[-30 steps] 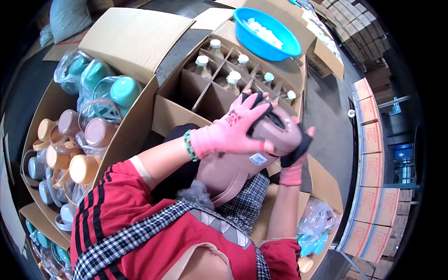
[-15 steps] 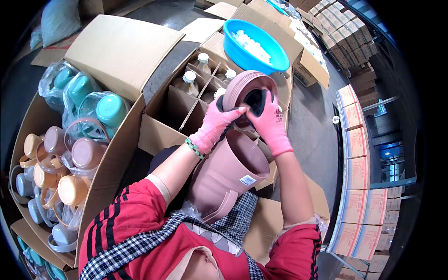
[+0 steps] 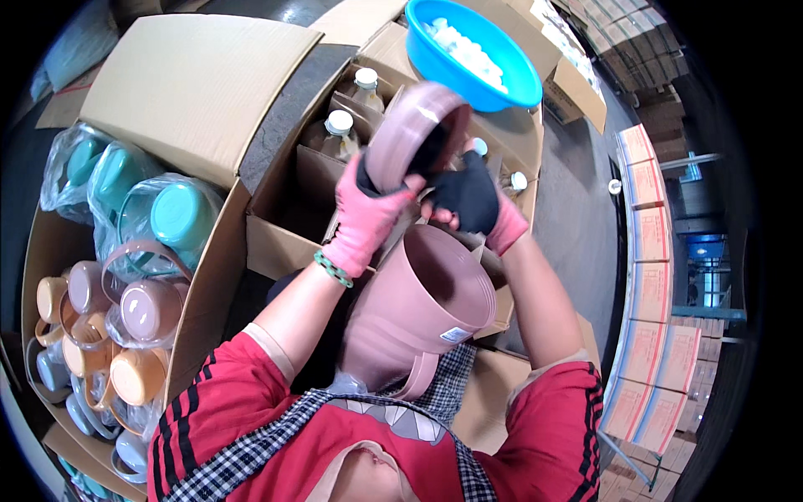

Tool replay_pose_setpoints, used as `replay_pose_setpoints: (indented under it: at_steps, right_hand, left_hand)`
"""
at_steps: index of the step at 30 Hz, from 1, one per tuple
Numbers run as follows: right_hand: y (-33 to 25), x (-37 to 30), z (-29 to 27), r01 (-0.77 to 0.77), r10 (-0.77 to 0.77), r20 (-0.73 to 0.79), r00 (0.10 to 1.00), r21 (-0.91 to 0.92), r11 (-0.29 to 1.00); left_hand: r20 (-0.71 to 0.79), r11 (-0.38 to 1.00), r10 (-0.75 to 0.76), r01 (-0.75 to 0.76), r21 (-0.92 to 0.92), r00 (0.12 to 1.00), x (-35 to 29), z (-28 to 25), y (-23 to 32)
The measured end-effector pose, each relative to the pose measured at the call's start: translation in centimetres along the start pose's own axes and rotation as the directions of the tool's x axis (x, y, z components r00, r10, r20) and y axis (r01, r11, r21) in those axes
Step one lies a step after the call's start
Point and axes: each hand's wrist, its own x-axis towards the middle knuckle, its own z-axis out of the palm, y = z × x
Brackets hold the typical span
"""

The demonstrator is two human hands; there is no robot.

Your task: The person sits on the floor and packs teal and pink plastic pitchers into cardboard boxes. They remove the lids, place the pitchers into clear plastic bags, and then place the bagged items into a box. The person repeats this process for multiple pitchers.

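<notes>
My left hand [image 3: 366,213], in a pink glove with dark palm, grips a round mauve lid [image 3: 403,149] that is tipped up on its edge. Just right of the lid, my right hand [image 3: 475,203] has its fingers curled in, the dark palm side of its glove showing. Whatever those fingers hold, if anything, is hidden. Below both hands a mauve plastic pitcher [image 3: 389,305] leans against my lap, its wide mouth uncovered and facing up and to the right. It has a small white label [image 3: 455,335] and a handle [image 3: 420,375] low on its near side.
A divided carton [image 3: 288,243] ahead holds several bottles with white caps [image 3: 339,123]. On its far side stands a blue basin [image 3: 532,88] of white pieces. At left, another carton [image 3: 205,284] is packed with teal, mauve, orange and blue pitchers. Stacked boxes [image 3: 648,293] line the right.
The lid has turned from facing me to standing on edge, moving slightly left. My right hand has drawn out of the lid and curled beside it. The view has shifted a little.
</notes>
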Motion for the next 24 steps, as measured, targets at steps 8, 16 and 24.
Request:
replay_pose_setpoints:
  at_steps: [8, 16, 24]
  right_hand:
    - [2.5, 3.8, -11.0, -0.646, -0.641, -0.55, 0.536, -0.755, 0.108]
    - [4.8, 3.4, -11.9, -0.562, -0.513, -0.526, 0.679, -0.821, 0.098]
    - [3.7, 0.5, -10.0, -0.595, -0.616, -0.545, 0.569, -0.79, 0.149]
  left_hand:
    - [-0.183, 0.896, -0.296, 0.206, -0.393, 0.938, 2.7, -1.2, -2.7]
    - [-0.149, 0.863, -0.366, 0.276, -0.424, 0.919, 2.9, -1.5, -2.9]
    - [0.048, 0.656, -0.453, 0.369, -0.659, 0.89, 2.2, -2.0, -4.8]
